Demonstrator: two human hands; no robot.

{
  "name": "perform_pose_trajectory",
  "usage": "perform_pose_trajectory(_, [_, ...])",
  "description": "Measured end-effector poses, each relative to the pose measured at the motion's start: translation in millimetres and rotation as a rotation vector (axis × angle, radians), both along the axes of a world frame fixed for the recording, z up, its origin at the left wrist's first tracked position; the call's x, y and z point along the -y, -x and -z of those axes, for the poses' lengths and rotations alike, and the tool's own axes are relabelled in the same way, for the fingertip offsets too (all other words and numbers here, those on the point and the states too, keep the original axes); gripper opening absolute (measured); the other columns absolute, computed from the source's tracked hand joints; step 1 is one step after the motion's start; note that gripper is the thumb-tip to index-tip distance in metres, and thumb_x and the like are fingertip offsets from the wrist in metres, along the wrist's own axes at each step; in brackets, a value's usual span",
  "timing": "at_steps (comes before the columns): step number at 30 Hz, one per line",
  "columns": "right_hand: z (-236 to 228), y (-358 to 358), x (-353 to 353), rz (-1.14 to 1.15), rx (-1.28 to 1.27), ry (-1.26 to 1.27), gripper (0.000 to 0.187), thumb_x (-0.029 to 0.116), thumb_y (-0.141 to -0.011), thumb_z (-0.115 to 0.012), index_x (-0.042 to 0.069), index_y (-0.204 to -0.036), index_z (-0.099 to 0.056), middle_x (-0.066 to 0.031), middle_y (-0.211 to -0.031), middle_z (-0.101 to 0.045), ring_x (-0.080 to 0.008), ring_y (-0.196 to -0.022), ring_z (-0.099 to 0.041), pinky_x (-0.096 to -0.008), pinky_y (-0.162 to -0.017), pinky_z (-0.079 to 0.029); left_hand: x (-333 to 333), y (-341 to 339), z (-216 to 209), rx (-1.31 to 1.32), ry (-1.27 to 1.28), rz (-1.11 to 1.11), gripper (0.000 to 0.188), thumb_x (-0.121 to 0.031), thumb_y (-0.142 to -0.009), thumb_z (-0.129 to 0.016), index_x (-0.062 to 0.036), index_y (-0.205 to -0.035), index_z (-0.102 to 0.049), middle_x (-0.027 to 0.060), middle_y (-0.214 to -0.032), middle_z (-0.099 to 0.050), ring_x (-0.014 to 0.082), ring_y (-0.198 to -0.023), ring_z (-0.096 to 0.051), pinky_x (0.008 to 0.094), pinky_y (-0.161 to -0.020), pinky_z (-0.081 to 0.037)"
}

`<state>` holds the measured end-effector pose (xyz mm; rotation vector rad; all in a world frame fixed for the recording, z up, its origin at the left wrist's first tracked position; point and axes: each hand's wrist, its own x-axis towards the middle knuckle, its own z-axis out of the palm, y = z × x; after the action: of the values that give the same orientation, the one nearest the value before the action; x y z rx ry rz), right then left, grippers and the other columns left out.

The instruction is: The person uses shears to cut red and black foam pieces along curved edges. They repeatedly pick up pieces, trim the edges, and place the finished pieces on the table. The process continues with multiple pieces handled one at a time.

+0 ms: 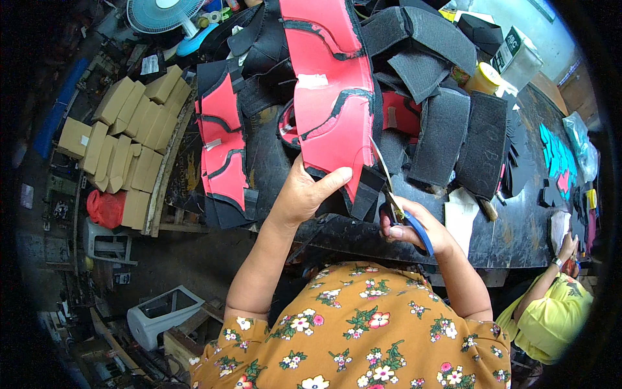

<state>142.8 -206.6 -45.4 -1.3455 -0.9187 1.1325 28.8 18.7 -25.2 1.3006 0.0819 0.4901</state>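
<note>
My left hand (310, 188) pinches the lower end of a long pink padded panel (334, 120) with black edging and curved black seams, its thumb lying across the pink face. Scissors (414, 230) with blue handles are in my right hand (421, 227), the blades pointing up along the panel's right edge near its lower corner. I cannot tell whether the blades touch the fabric. On the table to the left lies a similar pink and black panel (222, 139). Black fuzzy panels (440, 136) are piled to the right.
The dark table (512, 240) runs across in front of me. Stacked tan boxes (129, 123) and a blue fan (165, 13) stand left. Right are a white cloth (461, 220), a yellow container (483, 79) and turquoise pieces (556, 155). A person in yellow (551, 311) works at far right.
</note>
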Motion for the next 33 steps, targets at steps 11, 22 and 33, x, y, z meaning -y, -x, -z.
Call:
perform_pose_trajectory(11, [12,24,3,0.217,-0.193,0.018,0.011,0.010,-0.091,-0.067,0.006,-0.097,-0.059,0.0040,-0.082,-0.056,-0.0043,-0.075,-0.054,-0.0215,-0.066,-0.046,30,-6,21,0.062,0.099,-0.086,0.035,-0.003,-0.091,-0.069,-0.0027,-0.124,-0.058,0.0028,-0.114,-0.065,0.0109,-0.104,-0.060,0.0287,-0.095,-0.048])
perform_pose_trajectory(22, [15,15,4,0.184,-0.120,-0.065,0.038,0.007,-0.087,-0.061,0.002,-0.125,-0.058,0.0001,-0.093,-0.061,-0.0062,-0.081,-0.054,-0.0245,-0.072,-0.047,48,-7,37,0.046,0.122,-0.081,0.031,-0.004,-0.093,-0.067,-0.0026,-0.123,-0.059,0.0036,-0.116,-0.065,0.0122,-0.105,-0.061,0.0292,-0.096,-0.047])
perform_pose_trajectory(33, [9,3,33,0.146,-0.171,0.067,0.022,0.000,-0.081,-0.066,0.002,-0.103,-0.065,0.0040,-0.092,-0.061,-0.0036,-0.081,-0.052,-0.0219,-0.073,-0.045,17,-29,21,0.069,0.704,0.279,0.045,-0.016,-0.095,-0.063,-0.0025,-0.135,-0.049,0.0075,-0.123,-0.063,0.0173,-0.110,-0.064,0.0331,-0.096,-0.052])
